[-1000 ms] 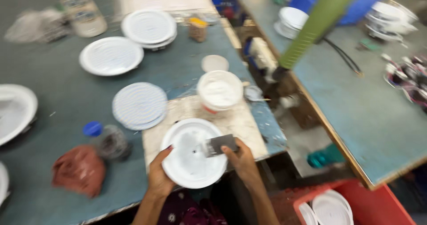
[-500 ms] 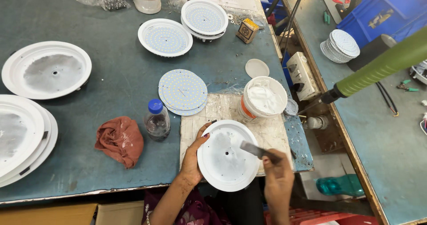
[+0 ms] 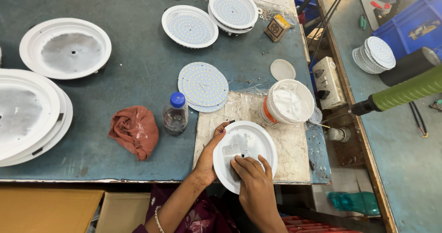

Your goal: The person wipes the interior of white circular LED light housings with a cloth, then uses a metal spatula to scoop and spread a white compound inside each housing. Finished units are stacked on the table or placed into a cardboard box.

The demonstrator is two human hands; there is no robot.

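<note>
Fingers [image 3: 246,161] inside white lamp housing [image 3: 258,138]

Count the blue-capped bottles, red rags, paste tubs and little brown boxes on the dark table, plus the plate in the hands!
Blue-capped bottle: 1
Red rag: 1
Paste tub: 1
Little brown box: 1
White plate held by the left hand: 1
Total: 5
</note>
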